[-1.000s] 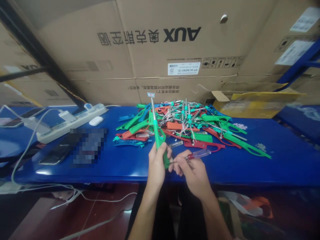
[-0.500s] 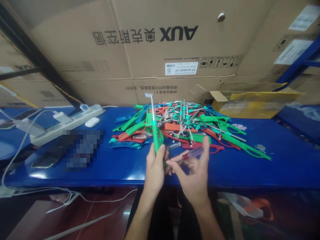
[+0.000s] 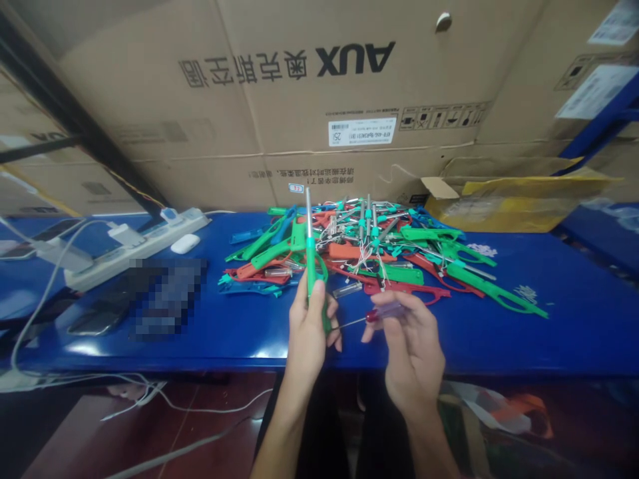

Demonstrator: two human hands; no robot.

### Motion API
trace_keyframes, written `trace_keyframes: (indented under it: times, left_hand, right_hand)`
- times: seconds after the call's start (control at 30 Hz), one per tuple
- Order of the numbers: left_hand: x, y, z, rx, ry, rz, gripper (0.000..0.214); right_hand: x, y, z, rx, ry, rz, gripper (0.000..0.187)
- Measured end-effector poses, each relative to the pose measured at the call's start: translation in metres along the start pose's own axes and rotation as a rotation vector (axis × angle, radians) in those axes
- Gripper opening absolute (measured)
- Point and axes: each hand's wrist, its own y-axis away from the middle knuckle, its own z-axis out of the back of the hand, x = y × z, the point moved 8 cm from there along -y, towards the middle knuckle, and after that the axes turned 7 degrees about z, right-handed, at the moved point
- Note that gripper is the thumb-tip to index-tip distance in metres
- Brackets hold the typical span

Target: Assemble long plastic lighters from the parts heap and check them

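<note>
My left hand (image 3: 310,326) is wrapped round the handle of a green long-necked lighter (image 3: 311,263), its metal tube pointing up and away from me. In my right hand (image 3: 412,346) is a screwdriver (image 3: 384,312) with a clear and red handle. The screwdriver's thin shaft points left, its tip at the lower end of the lighter's handle; the exact contact is too small to make out. Just beyond both hands lies a heap of lighter parts (image 3: 344,251): green, red, orange and blue shells, metal tubes, white wires and clear tanks.
A blue table (image 3: 489,346) carries everything. On the left are a white power strip (image 3: 134,247), a white earbud case (image 3: 184,243) and a dark phone (image 3: 100,318). Behind stands a large cardboard sheet (image 3: 279,120); a yellow-taped box (image 3: 504,206) sits back right. Small white pieces (image 3: 526,295) lie at right.
My right hand has moved from loose fingers by the shaft to a grip around the screwdriver's handle, slightly right. The shaft now shows fully against the lighter, which stays in my left hand.
</note>
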Motion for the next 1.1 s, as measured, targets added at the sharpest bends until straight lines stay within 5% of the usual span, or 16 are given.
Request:
trace_keyframes:
  times: [0.17, 0.4, 0.67, 0.83, 0.93, 1.0, 1.1]
  left_hand:
    - [-0.003, 0.002, 0.0, -0.006, -0.042, -0.022, 0.035]
    - [-0.001, 0.0, 0.0, -0.02, -0.065, 0.006, 0.033]
    - [-0.001, -0.001, 0.0, -0.013, -0.029, 0.014, 0.03]
    - [-0.002, 0.0, -0.002, 0.004, -0.011, 0.014, 0.028]
    - [-0.004, 0.0, -0.001, -0.006, 0.011, -0.009, 0.028]
    - [-0.005, 0.0, 0.001, -0.024, 0.038, -0.019, 0.027]
    - [-0.004, 0.0, 0.002, -0.036, 0.064, -0.012, 0.028]
  right_hand:
    - [-0.01, -0.001, 0.021, -0.104, 0.161, -0.011, 0.028]
    - [-0.002, -0.007, 0.014, 0.071, 0.122, 0.092, 0.032]
    - [0.002, -0.012, 0.022, -0.014, 0.257, 0.117, 0.03]
    - [0.002, -0.01, 0.015, 0.009, -0.065, 0.126, 0.038]
    - [0.008, -0.009, 0.022, -0.075, 0.02, 0.209, 0.04]
    - [0.011, -0.009, 0.02, -0.016, 0.144, 0.215, 0.031]
    - [0.005, -0.008, 0.013, 0.116, 0.166, 0.128, 0.042]
